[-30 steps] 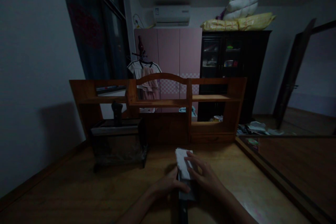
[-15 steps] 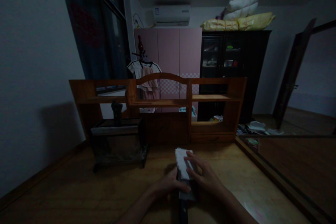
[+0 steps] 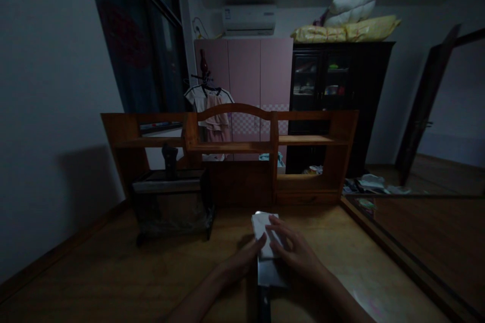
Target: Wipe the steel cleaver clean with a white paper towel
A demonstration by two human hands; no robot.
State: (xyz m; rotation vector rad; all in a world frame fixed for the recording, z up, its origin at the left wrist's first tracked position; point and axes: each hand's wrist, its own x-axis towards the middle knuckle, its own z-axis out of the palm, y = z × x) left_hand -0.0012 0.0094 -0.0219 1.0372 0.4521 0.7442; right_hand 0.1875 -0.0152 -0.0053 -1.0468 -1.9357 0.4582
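A kitchen cleaver points away from me, its black handle [image 3: 264,305] toward me and its broad metal blade [image 3: 270,273] partly bare near the handle. Folded white tissue [image 3: 261,224] covers the far part of the blade. My left hand [image 3: 244,258] grips the blade from the left, its thumb over the tissue's left edge; its other fingers are mostly hidden. From the right, my right hand [image 3: 299,250] holds the tissue against the blade, with its fingers bent over the top. Whether the cleaver touches the desk is unclear.
On the wooden desk [image 3: 102,267] at left stands a dark knife block [image 3: 170,202] with a black handle sticking out. A wooden shelf unit [image 3: 242,197] runs along the back. A raised edge [image 3: 394,250] borders the right side.
My left thumb has moved forward from the blade near the handle onto the tissue. More bare blade shows near the handle. My right hand stays nearly in place on the tissue.
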